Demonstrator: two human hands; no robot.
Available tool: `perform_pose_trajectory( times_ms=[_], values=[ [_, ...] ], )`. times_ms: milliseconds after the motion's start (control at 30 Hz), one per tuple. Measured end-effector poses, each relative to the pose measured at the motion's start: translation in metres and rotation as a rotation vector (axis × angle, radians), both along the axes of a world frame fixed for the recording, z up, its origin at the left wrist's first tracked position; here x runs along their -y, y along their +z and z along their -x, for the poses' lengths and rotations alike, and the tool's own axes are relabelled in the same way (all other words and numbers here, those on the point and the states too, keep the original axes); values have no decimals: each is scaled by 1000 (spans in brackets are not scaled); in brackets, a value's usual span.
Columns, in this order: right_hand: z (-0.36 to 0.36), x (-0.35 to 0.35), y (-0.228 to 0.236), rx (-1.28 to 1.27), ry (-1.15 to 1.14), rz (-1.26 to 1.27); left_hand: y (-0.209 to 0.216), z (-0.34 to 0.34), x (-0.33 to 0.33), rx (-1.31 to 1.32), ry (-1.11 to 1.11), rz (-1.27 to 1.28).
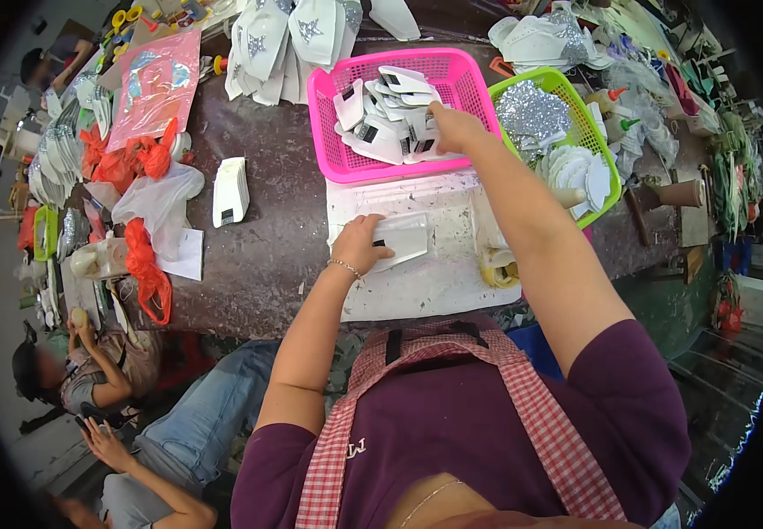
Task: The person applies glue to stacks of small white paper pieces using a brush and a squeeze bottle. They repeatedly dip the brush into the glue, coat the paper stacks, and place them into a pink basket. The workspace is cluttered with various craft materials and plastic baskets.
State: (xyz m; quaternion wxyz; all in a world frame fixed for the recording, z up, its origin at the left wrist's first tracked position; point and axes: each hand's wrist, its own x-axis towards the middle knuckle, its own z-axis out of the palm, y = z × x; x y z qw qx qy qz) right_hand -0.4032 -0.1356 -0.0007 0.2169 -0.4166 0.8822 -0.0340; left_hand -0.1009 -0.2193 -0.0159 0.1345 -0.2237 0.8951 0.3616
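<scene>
My left hand [362,243] presses its fingers and thumb on one end of a flat white piece [410,238] with a small black label, shaped like a shoe tongue. That piece lies on a white work sheet [373,295] in front of me. Farther off, my right hand [458,130] reaches into a pink basket [333,165] and closes on one of the similar white labelled pieces [375,138] heaped there. Its fingertips are partly hidden among them. A small stack of such white pieces [231,191] sits on the table to the left.
A green basket [608,152] holds silver glitter pieces and white pieces. A yellow tape roll [500,268] lies by the sheet's right side. White star-patterned pieces [267,44] pile up at the back. Red plastic bags [145,264] lie left; other people [104,375] sit beyond.
</scene>
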Motion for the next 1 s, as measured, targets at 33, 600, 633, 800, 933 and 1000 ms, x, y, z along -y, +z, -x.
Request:
perform_pose_trajectory(
  times_ms=[33, 600, 633, 800, 933, 1000],
  values=[
    [2, 0, -4, -5, 17, -36, 0, -1, 3, 13, -26, -31],
    [-17, 0, 30, -279, -29, -63, -17, -27, -9, -266, 135, 90],
    [-15, -1, 36, -212, -101, -43, -18, -27, -11, -328, 168, 106],
    [-75, -4, 92, 117, -238, 561, 8, -14, -12, -692, 475, -353],
    [-147, -11, 75, 816, -232, 1048, 30, 0, 6, -1072, 513, -662],
    [-178, -11, 50, 898, -189, 1106, 27, -4, 13, -1107, 486, -730]
  ],
)
